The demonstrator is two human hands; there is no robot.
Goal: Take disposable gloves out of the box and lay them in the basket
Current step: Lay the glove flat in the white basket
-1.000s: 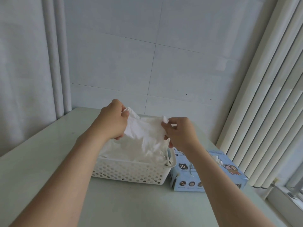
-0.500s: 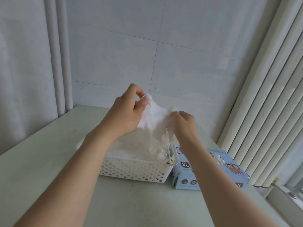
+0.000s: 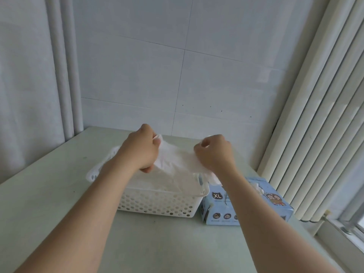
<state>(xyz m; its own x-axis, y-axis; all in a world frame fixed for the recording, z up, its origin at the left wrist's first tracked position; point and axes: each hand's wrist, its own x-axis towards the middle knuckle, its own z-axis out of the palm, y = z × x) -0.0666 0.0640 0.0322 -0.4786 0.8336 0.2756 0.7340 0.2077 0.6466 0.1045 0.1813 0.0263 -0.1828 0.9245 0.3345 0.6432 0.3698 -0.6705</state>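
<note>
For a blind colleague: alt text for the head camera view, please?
The left hand and right hand hold a thin white glove stretched between them over a white perforated basket of gloves. A blue box marked XL stands to its right on a pale table.

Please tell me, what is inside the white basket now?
A pile of thin white gloves fills the basket. The left hand and right hand hold one more glove spread above it. The pile hides the basket floor.
</note>
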